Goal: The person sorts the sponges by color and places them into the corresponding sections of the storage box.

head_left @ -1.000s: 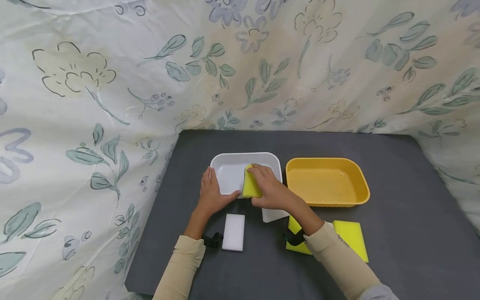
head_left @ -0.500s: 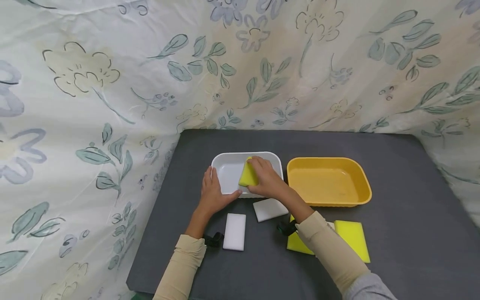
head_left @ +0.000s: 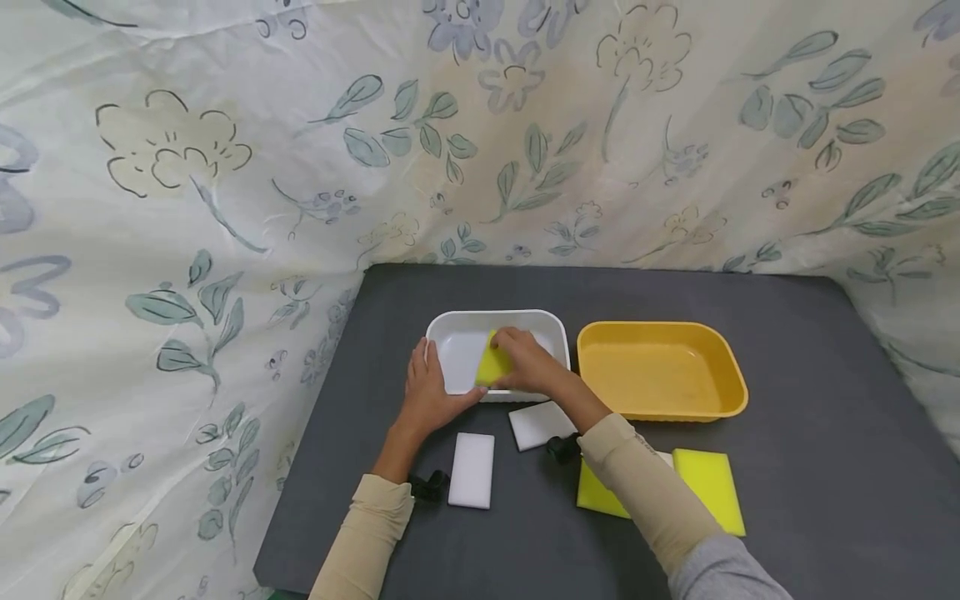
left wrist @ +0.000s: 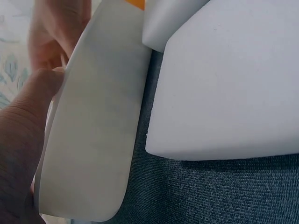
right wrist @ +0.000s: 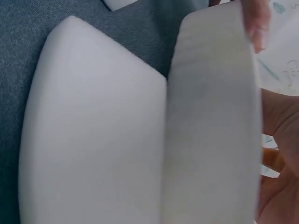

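Note:
A white tray (head_left: 450,346) lies on the dark table. My left hand (head_left: 429,396) is at its near left corner, fingers laid straight along the left side and thumb stretched along the front rim. In the left wrist view that thumb (left wrist: 39,88) touches the rim of the tray's wall (left wrist: 93,116). My right hand (head_left: 531,362) pinches a yellow sponge (head_left: 491,362) inside the tray; the hand covers part of the sponge. In the right wrist view the tray wall (right wrist: 210,116) hides the sponge.
A yellow tray (head_left: 660,367) stands right of the white one. Two white sponge blocks, one upright (head_left: 471,471) and one slanted (head_left: 540,425), lie in front. Yellow sponges (head_left: 708,492) lie at right, partly under my right sleeve (head_left: 652,492). Floral cloth (head_left: 525,125) hangs behind.
My right hand lifted the yellow sponge a little and shifted it left, then lowered it in the white tray. More of the slanted white block shows. The left hand stays at the corner.

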Demonstrator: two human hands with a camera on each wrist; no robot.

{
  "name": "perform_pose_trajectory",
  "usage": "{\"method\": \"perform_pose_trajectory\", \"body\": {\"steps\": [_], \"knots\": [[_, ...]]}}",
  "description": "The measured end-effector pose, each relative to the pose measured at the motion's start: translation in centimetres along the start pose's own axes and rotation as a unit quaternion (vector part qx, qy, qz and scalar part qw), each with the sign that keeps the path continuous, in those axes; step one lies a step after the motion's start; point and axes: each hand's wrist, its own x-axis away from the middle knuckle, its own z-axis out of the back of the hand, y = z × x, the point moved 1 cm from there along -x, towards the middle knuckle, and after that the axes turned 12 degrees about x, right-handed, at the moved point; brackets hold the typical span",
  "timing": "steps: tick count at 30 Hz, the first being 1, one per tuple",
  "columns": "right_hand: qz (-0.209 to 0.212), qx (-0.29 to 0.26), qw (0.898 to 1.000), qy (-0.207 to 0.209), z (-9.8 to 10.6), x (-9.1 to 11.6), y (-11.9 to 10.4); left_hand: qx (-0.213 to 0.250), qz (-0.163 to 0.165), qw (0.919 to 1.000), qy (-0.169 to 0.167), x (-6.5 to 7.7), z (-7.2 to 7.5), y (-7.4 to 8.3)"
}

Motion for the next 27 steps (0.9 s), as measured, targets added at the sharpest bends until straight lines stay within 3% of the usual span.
{"method": "perform_pose_trajectory", "body": {"steps": [7, 16, 21, 27], "knots": [[-0.018, 0.005, 0.998, -0.057, -1.1, -0.4, 0.5, -0.002, -0.009, 0.9999, 0.007, 0.0, -0.2, -0.1], [0.033, -0.031, 0.99, -0.13, -1.9, -1.5, 0.4, -0.008, 0.005, 0.9999, -0.005, 0.1, 0.1, -0.1], [0.057, -0.011, 0.99, -0.126, -2.4, -2.5, -0.3, -0.016, 0.012, 0.9997, -0.01, 0.0, 0.1, 0.1], [0.034, -0.029, 0.993, -0.113, -2.8, -3.4, -1.3, -0.012, 0.014, 0.9997, -0.013, -0.1, 0.3, 0.2]]}}
